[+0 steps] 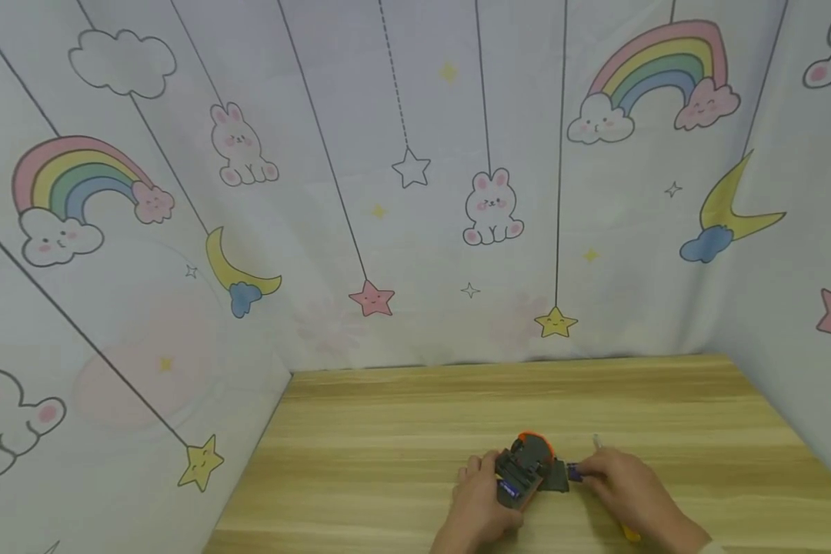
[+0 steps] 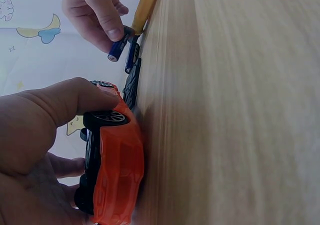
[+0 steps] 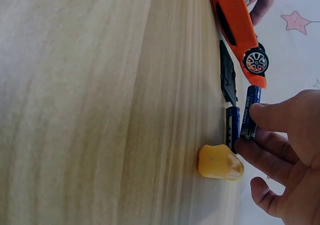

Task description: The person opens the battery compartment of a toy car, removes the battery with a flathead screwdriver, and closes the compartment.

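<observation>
At the surface (image 1: 360, 462): an orange toy car (image 1: 536, 454), belly-up, its bay (image 1: 521, 478) uncovered

Under your left hand (image 1: 476, 500), the car shows you its underside; one battery (image 1: 508, 488) lies in the bay, though you cannot tell from these views how many slots remain; your left fingers and thumb wrap the body, a sound brace so long as they stay off the opening.

Just beyond the car's side, your right hand (image 1: 619, 481) pinches a blue battery (image 3: 251, 112) between thumb and fingers, apart from the bay; the step in hand looks like loading it, so match its ends to any marks in the slot; lead with the spring end, if there is one, then press the other end down flat; tilt the car as little as you can, lest the cell inside roll out.

Below that pinch, a loose battery (image 3: 232, 127) lies between the black panel (image 1: 555, 477), likely the cover, and the yellow-handled tool (image 3: 220, 163); mind your wrist doesn't knock them away.
</observation>
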Demonstrator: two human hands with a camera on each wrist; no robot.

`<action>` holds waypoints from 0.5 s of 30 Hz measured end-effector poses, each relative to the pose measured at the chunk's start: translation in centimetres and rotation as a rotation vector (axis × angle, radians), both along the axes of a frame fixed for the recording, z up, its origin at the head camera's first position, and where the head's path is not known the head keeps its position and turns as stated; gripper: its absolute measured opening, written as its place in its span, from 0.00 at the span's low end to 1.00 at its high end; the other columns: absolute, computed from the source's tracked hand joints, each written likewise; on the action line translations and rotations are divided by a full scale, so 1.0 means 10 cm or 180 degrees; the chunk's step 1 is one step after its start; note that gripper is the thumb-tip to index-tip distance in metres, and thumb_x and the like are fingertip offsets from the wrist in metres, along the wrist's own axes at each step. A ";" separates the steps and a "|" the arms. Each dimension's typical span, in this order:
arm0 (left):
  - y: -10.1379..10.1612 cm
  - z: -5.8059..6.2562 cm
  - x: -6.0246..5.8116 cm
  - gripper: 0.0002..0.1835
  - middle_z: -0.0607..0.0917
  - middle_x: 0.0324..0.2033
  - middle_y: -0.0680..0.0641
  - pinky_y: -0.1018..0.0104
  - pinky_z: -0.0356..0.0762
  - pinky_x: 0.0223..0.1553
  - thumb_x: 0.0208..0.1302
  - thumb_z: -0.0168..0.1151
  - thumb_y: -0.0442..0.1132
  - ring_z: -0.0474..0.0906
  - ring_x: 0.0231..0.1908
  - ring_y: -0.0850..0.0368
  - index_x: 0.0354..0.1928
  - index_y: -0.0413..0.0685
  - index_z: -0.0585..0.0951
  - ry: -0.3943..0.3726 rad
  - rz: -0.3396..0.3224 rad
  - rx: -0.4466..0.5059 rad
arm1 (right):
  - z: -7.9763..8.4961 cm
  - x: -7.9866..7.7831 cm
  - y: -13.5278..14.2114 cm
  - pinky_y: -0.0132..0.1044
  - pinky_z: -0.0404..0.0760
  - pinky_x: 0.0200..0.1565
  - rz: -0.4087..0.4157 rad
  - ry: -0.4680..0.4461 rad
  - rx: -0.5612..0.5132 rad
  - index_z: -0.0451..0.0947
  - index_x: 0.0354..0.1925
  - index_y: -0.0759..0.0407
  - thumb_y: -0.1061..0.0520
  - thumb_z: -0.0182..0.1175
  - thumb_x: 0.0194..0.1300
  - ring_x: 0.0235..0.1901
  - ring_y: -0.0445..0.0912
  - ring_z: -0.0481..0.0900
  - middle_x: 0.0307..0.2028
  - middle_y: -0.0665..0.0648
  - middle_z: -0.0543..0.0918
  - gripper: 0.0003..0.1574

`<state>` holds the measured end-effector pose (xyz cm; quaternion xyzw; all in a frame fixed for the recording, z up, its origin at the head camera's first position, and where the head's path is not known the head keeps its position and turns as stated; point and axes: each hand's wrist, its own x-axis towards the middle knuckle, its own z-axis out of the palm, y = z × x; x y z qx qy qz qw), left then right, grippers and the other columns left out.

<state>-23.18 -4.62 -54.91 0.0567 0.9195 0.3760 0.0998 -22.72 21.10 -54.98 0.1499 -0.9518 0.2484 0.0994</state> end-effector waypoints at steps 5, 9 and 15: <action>0.01 0.00 0.00 0.51 0.74 0.49 0.50 0.53 0.72 0.49 0.36 0.83 0.37 0.65 0.46 0.52 0.70 0.54 0.71 -0.0016 0.0024 0.0004 | -0.02 0.00 -0.01 0.33 0.81 0.36 0.0042 -0.0146 0.0013 0.90 0.35 0.43 0.57 0.73 0.59 0.33 0.33 0.82 0.32 0.36 0.83 0.07; 0.01 0.01 -0.01 0.51 0.74 0.49 0.51 0.53 0.71 0.48 0.36 0.83 0.38 0.64 0.46 0.53 0.69 0.54 0.71 -0.0026 0.0028 -0.0027 | -0.03 0.00 -0.01 0.31 0.79 0.34 0.0043 -0.0241 -0.0045 0.90 0.36 0.46 0.58 0.73 0.59 0.32 0.32 0.80 0.32 0.37 0.83 0.06; 0.01 0.01 -0.01 0.51 0.75 0.50 0.49 0.51 0.71 0.50 0.36 0.82 0.38 0.64 0.47 0.52 0.69 0.54 0.71 -0.0035 0.0013 -0.0049 | -0.04 0.01 -0.01 0.31 0.80 0.35 0.0050 -0.0160 -0.0031 0.90 0.36 0.46 0.58 0.73 0.59 0.32 0.32 0.80 0.33 0.38 0.83 0.06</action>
